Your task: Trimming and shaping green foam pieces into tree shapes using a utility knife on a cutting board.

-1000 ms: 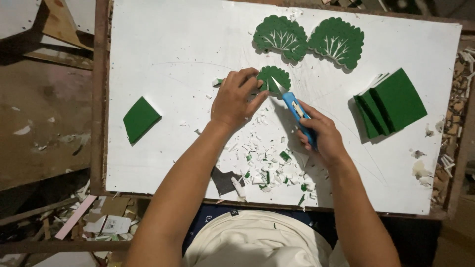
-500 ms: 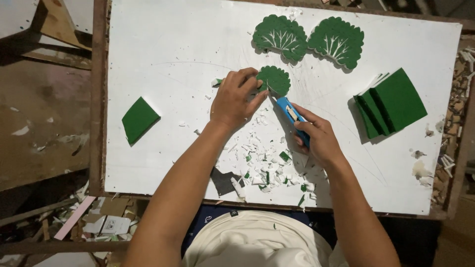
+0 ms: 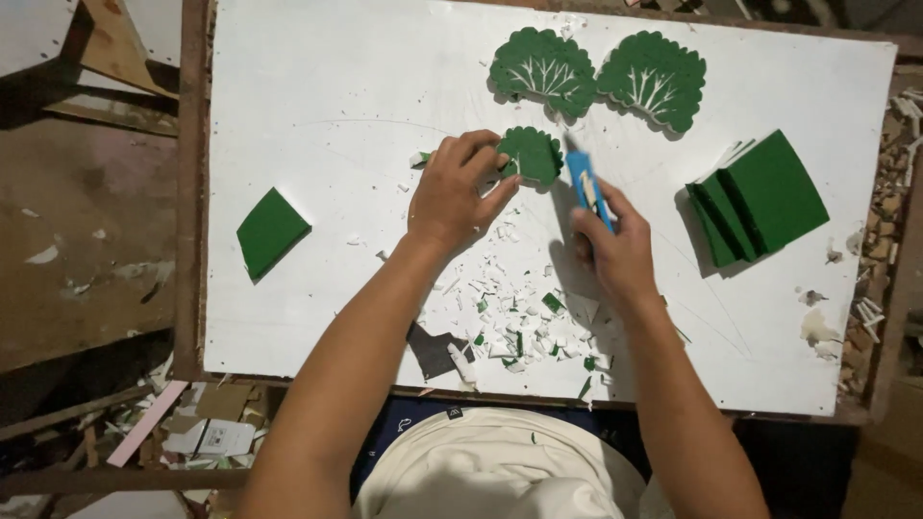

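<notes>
While my left hand point(image 3: 460, 192) pins one scalloped green leaf point(image 3: 531, 154) to the white table point(image 3: 336, 106), my right hand point(image 3: 615, 252) keeps a closed grip on one blue knife point(image 3: 586, 187). Two finished leaves point(image 3: 596, 77) lie above, one green square point(image 3: 271, 231) left.

The white worktop point(image 3: 336, 115) lies bare across the upper left of the frame, with only a green square point(image 3: 272, 231) at left. Two finished green leaves point(image 3: 596, 75) block the top centre, a stack of green sheets point(image 3: 760, 197) the right, and scraps point(image 3: 519, 322) litter the lower centre.
</notes>
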